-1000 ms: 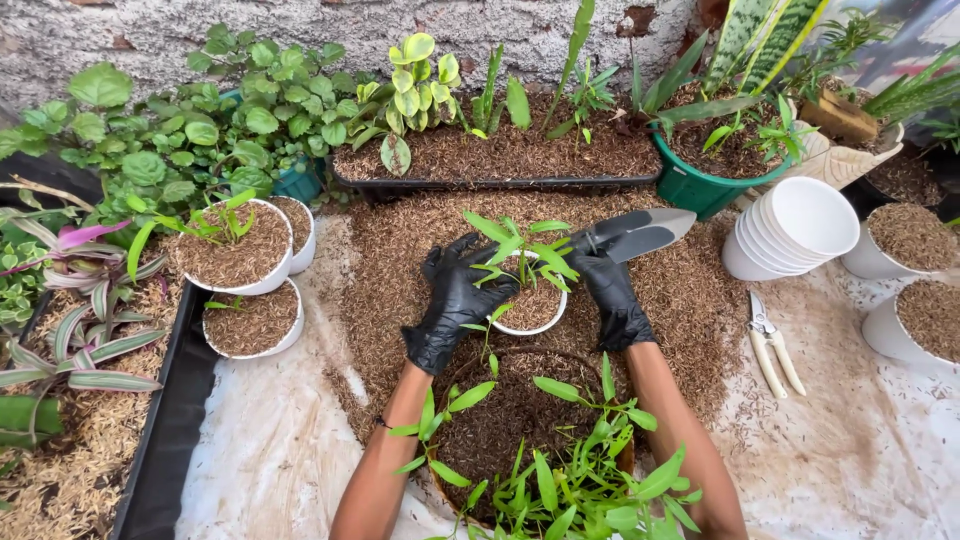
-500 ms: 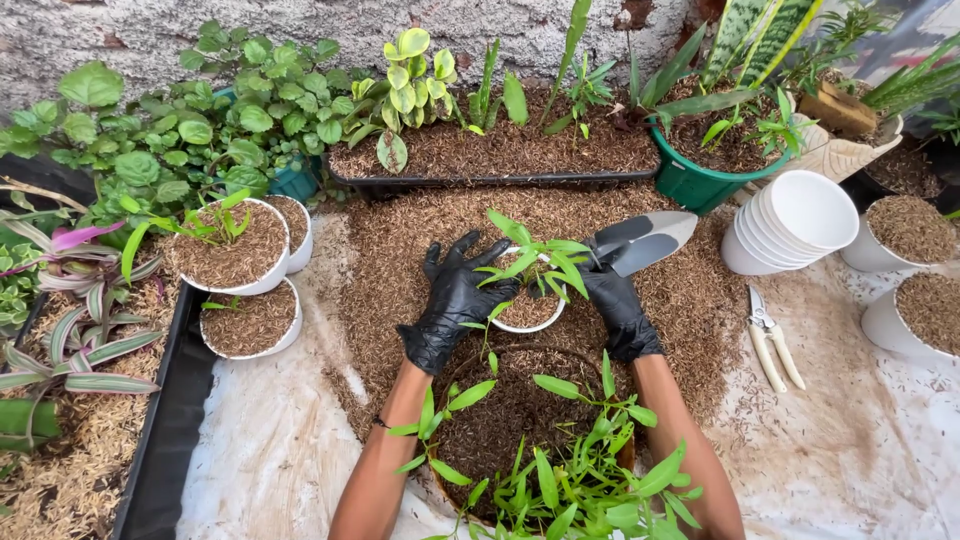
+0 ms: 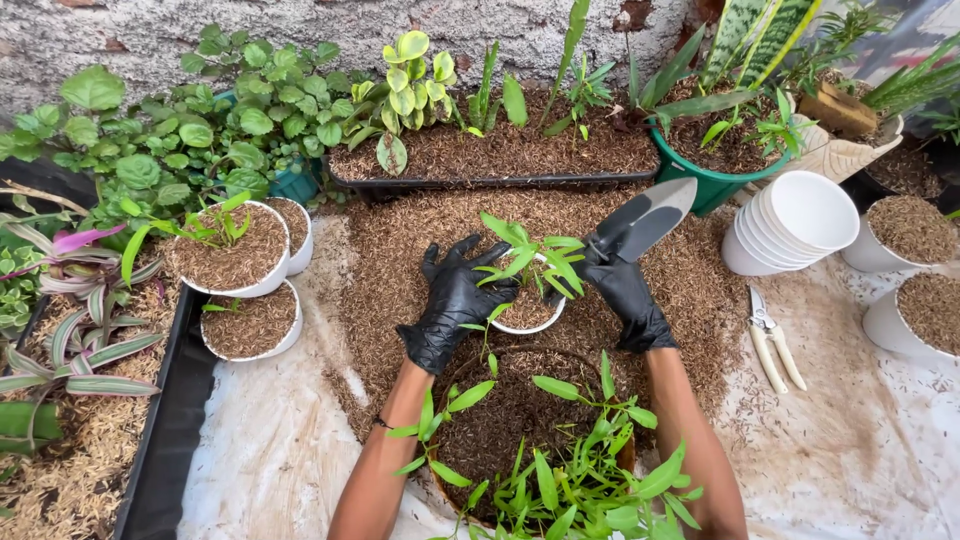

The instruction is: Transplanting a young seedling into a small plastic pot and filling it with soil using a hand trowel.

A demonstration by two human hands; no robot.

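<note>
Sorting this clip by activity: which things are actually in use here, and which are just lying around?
In use:
left hand against the small white pot
seedling in that pot
right hand holding the trowel
loose potting mix

Lying about:
stacked white pots
pruning shears
two filled pots
green pot

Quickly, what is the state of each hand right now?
Left hand: open, fingers spread against the small white pot.
Right hand: closed, holding the garden trowel.
</note>
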